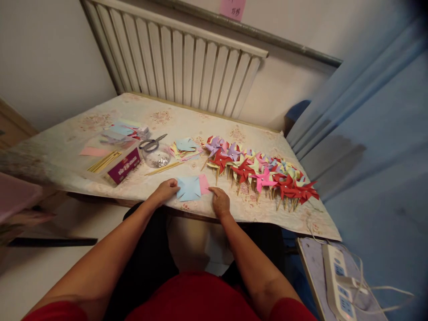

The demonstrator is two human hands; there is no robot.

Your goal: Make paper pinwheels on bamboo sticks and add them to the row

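On the flower-patterned tablecloth (157, 116), at the far left, a flat pink paper strip (94, 151) is laid beside an open box with a purple printed label (123, 167), in which a bundle of thin wooden sticks (106, 161) is held. Behind the box, blue and red paper sheets (121, 129) are piled. To the right, dark-handled scissors (150, 144) are rested at a clear round dish (147, 161) in which small silver pins (161, 162) are gathered. Loose wooden sticks (164, 168) are laid just in front of it. Nearer the table's front edge, the left edge of a light-blue paper square with slit corners (189, 189) is pinched between the thumb and fingers of the left hand (167, 191). Behind it, cut paper squares in mixed colours (186, 146) are stacked. At the blue square's right side, a small pink paper piece (203, 184) is touched by the right hand's (220, 203) fingertips, held close together; whether it is pinched cannot be told. Farther right, many red, pink, purple and yellow paper pinwheels on sticks (243, 169) are massed in a long row.
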